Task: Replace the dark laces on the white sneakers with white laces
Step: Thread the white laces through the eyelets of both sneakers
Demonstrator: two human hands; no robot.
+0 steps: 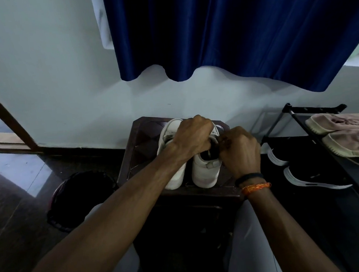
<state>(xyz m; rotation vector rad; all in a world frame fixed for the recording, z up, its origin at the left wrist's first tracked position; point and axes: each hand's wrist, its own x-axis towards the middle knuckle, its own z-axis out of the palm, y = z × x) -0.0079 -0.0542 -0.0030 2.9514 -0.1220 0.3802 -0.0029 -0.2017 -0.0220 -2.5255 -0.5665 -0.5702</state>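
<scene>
Head view, looking down: two white sneakers stand side by side on a small dark bench (pixel 133 161) set against a pale wall, heels toward the camera. The left sneaker (pixel 173 175) is partly covered by the left forearm; the right sneaker (pixel 205 172) shows its heel and dark opening. A dark bin (pixel 80 199) sits on the floor just left of the bench; what is in it cannot be told. To the right, a black shoe rack (pixel 325 145) carries a pair of pink shoes (pixel 343 131) on its top shelf and dark shoes with white soles (pixel 311 181) lower down. A blue curtain (pixel 241 28) hangs above.

Left hand (pixel 192 137) reaches over the sneakers, fingers curled down at the top of the right sneaker, its grip closed on something hidden beneath. Right hand (pixel 241 150) is curled tight beside that sneaker's opening, pinching at the lace area; the lace itself is not clear. Both hands nearly touch. Black and orange bands (pixel 253 183) circle the right wrist.
</scene>
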